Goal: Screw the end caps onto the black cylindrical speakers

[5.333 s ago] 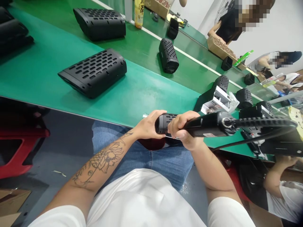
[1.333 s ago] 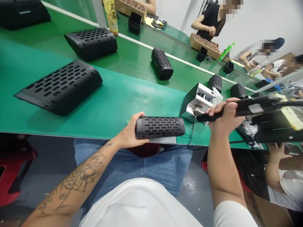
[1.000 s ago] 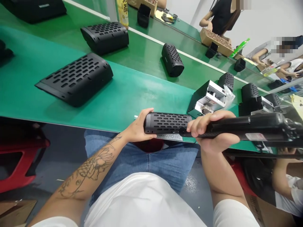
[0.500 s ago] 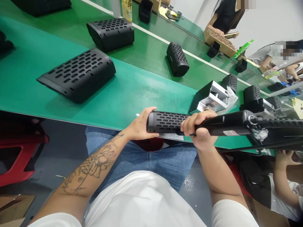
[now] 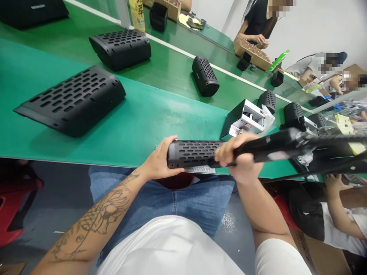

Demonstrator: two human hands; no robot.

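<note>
A black slotted housing (image 5: 195,152) lies at the front edge of the green table, over a patch of silvery material. My left hand (image 5: 163,162) grips its left end, thumb and fingers on opposite sides. In my right hand (image 5: 239,154) is a black power screwdriver (image 5: 266,147), its body pointing right and its front end at the housing's right part. The tip is hidden by my fingers. Just behind my right hand stands an open metal box (image 5: 246,119) with white inner faces and a plastic bag.
Larger slotted housings (image 5: 77,99) lie on the table at left, others (image 5: 205,75) farther back on the darker green surface (image 5: 172,61). Co-workers sit across and at right. A cable runs right from the screwdriver. A red stool (image 5: 14,206) stands at lower left.
The whole view has shifted, so the table items sit farther left. Both hands keep their grip on housing and screwdriver. The screwdriver is now blurred. The co-worker in black has brought both hands together.
</note>
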